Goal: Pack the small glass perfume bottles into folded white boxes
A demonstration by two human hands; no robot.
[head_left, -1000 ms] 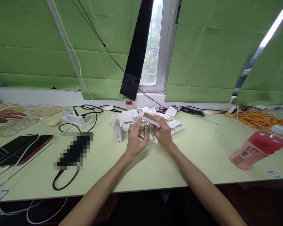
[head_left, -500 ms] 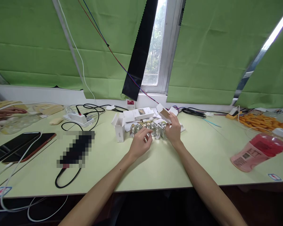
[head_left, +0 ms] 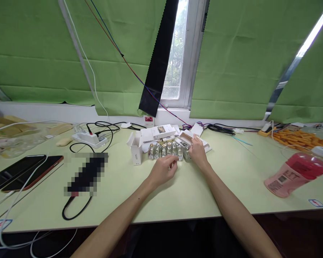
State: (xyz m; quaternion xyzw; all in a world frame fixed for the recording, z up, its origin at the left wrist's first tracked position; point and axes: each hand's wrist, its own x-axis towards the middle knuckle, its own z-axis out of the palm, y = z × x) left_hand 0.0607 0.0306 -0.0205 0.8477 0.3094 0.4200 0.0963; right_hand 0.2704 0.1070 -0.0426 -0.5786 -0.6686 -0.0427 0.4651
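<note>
My right hand has its fingers on an open white box, low over the right end of a row of small clear glass bottles with gold-coloured tops. In front of the row is my left hand, its fingers curled with thumb and fingertips near each other; whether anything small is between them cannot be made out. An upright white box with raised flaps stands left of the bottles. Behind them lie more white boxes and papers.
At the left are two phones, a power strip, a pixelated dark object and cables. A pink-labelled bottle leans at the right, before a heap of orange pieces.
My right hand has lowered the open white box toward the papers. My left hand has drawn back slightly toward me from the bottles. Another person's hand at the far left has gone from its earlier spot.
</note>
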